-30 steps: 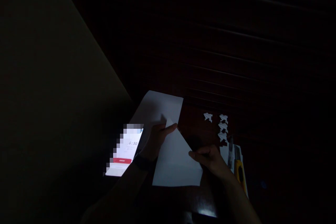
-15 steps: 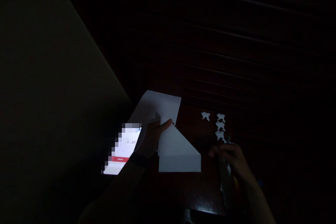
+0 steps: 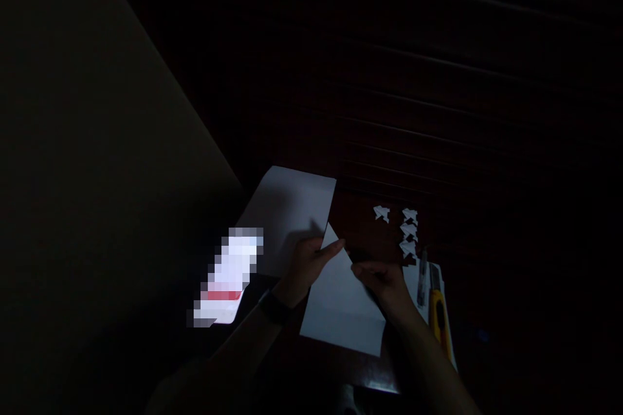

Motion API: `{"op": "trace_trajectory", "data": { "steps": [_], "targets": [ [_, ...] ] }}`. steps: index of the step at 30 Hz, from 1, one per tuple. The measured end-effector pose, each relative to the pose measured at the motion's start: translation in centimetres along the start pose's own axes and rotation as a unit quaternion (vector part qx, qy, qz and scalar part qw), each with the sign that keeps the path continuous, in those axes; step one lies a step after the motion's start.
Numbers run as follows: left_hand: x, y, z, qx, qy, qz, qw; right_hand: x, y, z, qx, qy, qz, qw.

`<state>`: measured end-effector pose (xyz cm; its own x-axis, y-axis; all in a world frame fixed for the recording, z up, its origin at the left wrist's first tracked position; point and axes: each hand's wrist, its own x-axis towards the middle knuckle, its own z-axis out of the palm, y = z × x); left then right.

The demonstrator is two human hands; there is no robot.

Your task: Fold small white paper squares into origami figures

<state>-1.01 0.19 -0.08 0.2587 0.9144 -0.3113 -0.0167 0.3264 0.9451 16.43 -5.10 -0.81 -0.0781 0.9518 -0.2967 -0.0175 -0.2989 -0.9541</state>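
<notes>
Both hands hold one white sheet of paper [image 3: 343, 308], folded on a slant so that its top comes to a point. My left hand [image 3: 311, 262] grips its upper left side, thumb lying across the front. At the slanted right edge, my right hand [image 3: 382, 279] pinches the paper between thumb and fingers. Behind the left hand lies a larger stack of white paper [image 3: 292, 207]. Several small folded paper figures [image 3: 409, 231] sit beyond the right hand, one of them [image 3: 381, 213] apart from the column.
A lit phone [image 3: 226, 282], partly blurred out, is left of my left wrist. Right of my right forearm, a pen [image 3: 422, 282] and a yellow utility knife [image 3: 439, 321] rest on white paper [image 3: 411, 282]. The surroundings are very dark.
My right hand has moved left from beside the pen and taken hold of the paper's slanted edge. My left hand and the sheet have shifted right and toward me, and the sheet has turned.
</notes>
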Motion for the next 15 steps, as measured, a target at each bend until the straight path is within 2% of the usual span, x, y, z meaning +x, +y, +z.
{"op": "trace_trajectory", "data": {
  "steps": [4, 9, 15],
  "targets": [
    [0.2, 0.1, -0.2, 0.023, 0.038, 0.014, 0.999, -0.4, -0.3, 0.0, -0.012, -0.004, 0.002, 1.0],
    [0.4, 2.0, -2.4, 0.111, 0.114, 0.04, 0.986, -1.1, -0.8, -0.3, -0.04, -0.041, 0.005, 0.998],
    [0.0, 3.3, -4.5, 0.151, 0.117, 0.05, 0.98, -2.0, -0.8, -0.9, -0.109, -0.093, -0.021, 0.989]
  ]
}}
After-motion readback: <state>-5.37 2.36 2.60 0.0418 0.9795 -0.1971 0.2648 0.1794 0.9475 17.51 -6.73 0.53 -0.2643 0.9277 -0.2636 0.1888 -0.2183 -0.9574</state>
